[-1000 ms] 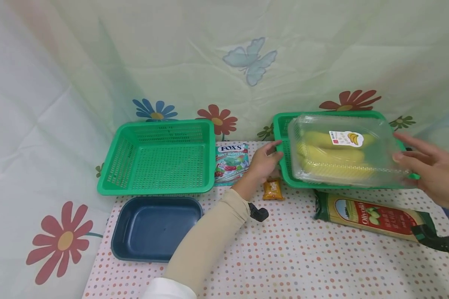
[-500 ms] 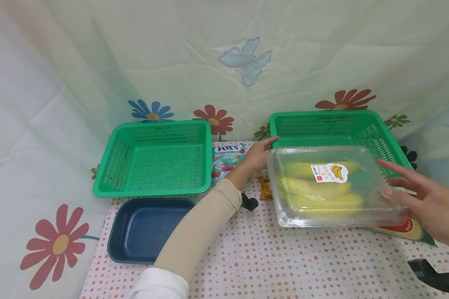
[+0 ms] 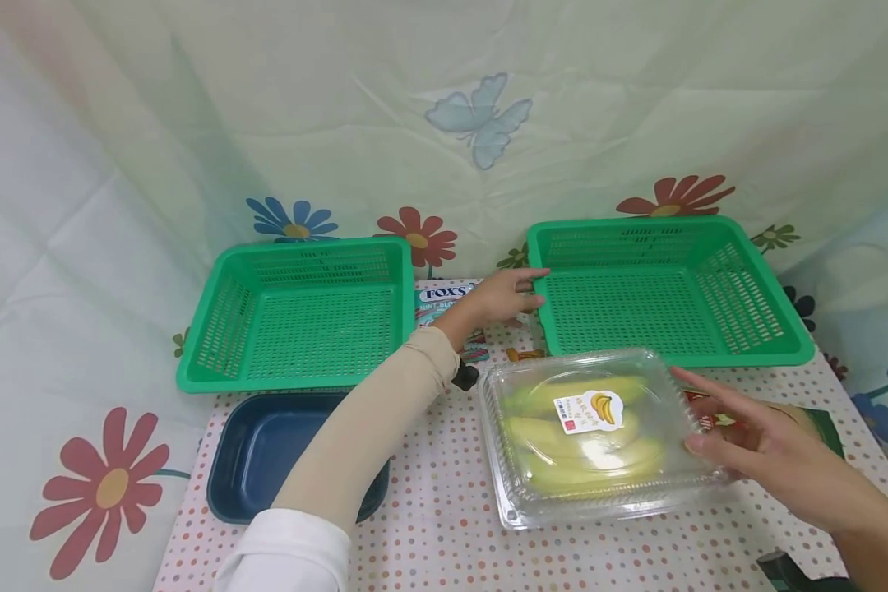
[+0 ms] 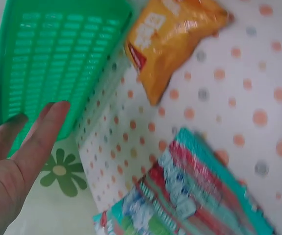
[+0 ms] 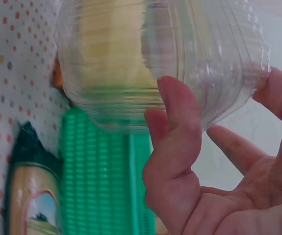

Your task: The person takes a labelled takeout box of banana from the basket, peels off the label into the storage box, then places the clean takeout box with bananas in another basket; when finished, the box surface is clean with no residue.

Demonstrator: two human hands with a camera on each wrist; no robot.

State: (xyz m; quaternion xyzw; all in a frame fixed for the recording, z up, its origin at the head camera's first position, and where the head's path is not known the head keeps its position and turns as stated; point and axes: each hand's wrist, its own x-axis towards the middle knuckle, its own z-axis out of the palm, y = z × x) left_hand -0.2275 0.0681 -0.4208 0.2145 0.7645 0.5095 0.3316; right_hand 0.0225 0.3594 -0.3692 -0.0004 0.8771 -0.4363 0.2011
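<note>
My right hand (image 3: 777, 464) holds a clear plastic box of bananas (image 3: 585, 448) by its right end, above the front of the table. In the right wrist view, curled fingers sit against the underside of the box (image 5: 116, 63). A label with a banana picture (image 3: 589, 411) is stuck on the lid. My left hand (image 3: 505, 296) is at the left rim of the right green basket (image 3: 666, 360). Its fingers (image 4: 45, 129) lie fairly straight along the outside of the basket wall in the left wrist view.
Another green basket (image 3: 407, 329) stands left, with a dark blue tub (image 3: 225, 460) before it, partly hidden by my left sleeve. A mint candy bag (image 4: 190, 191) and a small orange packet (image 4: 175, 39) lie between the baskets. A long packet (image 3: 821, 423) lies behind my right hand.
The box of bananas has come up out of the right basket and moved toward me and left in my right hand. My left hand has stayed at that basket's rim.
</note>
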